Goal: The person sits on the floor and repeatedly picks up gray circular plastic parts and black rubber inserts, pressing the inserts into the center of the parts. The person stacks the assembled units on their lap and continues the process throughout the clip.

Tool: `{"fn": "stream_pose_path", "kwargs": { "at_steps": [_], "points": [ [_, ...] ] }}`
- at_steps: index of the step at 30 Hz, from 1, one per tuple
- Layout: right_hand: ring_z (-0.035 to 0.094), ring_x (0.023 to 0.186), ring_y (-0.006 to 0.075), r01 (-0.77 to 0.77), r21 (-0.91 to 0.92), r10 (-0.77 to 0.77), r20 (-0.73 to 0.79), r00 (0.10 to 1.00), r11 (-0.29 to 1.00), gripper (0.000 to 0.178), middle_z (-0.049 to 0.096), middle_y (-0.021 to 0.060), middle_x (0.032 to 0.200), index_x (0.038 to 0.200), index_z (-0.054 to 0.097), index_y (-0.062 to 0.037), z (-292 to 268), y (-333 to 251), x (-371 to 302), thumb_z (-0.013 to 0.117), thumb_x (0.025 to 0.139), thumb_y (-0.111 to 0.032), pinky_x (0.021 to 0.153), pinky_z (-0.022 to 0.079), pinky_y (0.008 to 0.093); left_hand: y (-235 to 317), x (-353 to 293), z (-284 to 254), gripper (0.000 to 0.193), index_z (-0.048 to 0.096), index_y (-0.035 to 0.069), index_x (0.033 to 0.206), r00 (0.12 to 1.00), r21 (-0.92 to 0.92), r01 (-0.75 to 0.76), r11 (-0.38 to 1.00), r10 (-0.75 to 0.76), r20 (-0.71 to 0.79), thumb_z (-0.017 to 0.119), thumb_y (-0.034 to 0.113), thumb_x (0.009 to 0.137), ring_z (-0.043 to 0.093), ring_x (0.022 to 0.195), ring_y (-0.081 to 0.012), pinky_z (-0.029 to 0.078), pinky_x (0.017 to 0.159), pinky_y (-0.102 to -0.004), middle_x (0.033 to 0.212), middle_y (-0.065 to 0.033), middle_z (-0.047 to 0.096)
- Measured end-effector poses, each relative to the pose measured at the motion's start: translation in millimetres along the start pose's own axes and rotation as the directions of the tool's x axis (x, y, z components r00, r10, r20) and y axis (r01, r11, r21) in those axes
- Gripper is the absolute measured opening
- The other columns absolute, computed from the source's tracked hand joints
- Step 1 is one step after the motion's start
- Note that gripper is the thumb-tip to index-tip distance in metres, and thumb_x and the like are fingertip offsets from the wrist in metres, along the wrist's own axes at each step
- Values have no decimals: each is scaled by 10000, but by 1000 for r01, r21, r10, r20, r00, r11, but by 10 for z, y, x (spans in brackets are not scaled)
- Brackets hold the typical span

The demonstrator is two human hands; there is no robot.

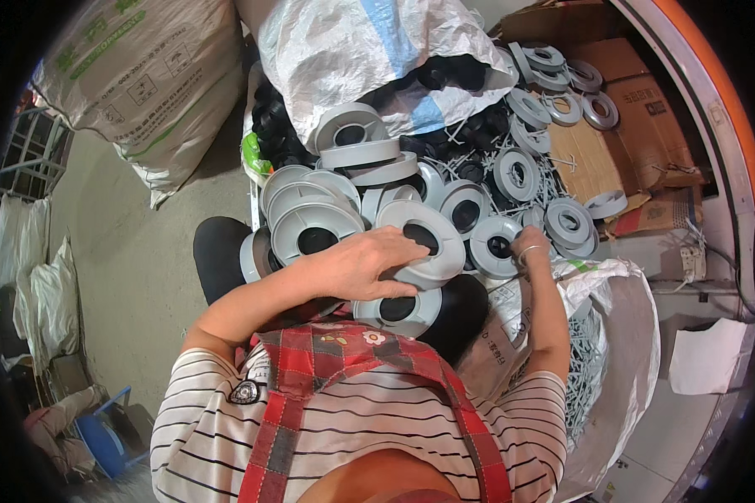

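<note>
The fingers (398, 243) of my left hand (356, 264) lie spread and curled over the rim of a grey plastic disc (424, 239) with a round black hole in its middle; they press on it from above more than they clamp it, and I cannot see the thumb well enough to call it a firm hold. That disc sits at the front of a loose heap of like discs (310, 210), just above another one (397, 308) that rests near my chest. My right hand (533, 247), a bangle on the wrist, reaches to a smaller grey ring (497, 243) beside the heap; its fingers point away from me and are hidden, so I cannot tell whether they grip anything. I judge the heap to be the main risk: the discs lean on one another at angles, and pulling the front one free could let its neighbours slide off toward the floor (134, 251) on my left. A loose top-down hold could also let the disc tip and slip. To the right, thin grey plastic sticks (587, 369) fill an open white sack (629, 318), and my right forearm, crossing just over its edge, could snag it and spill them.
</note>
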State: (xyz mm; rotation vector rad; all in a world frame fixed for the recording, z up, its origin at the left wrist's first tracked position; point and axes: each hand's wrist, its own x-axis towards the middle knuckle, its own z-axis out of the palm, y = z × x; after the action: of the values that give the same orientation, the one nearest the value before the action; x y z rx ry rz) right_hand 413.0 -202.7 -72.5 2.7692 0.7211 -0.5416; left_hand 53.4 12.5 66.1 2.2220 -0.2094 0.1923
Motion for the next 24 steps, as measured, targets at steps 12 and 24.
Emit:
{"fn": "stream_pose_path", "kwargs": {
  "at_steps": [12,24],
  "points": [
    [563,1130,410,-29,117,25,33,999,993,579,600,300,1135,1174,503,42,323,11,241,742,704,-199,931,471,402,-167,-87,-235,442,587,-14,1186,994,33,64,997,-61,-86,714,186,812,604,824,-297,509,735,-387,900,-132,632],
    [663,798,268,812,390,-731,-374,570,433,510,680,155,879,1097,613,5,-1798,-1550,-609,744,703,-292,740,517,366,-141,524,-481,569,574,43,1206,950,570,-130,811,267,-162,713,83,656,550,1112,-329,356,1038,-501,1129,-144,617]
  ]
}}
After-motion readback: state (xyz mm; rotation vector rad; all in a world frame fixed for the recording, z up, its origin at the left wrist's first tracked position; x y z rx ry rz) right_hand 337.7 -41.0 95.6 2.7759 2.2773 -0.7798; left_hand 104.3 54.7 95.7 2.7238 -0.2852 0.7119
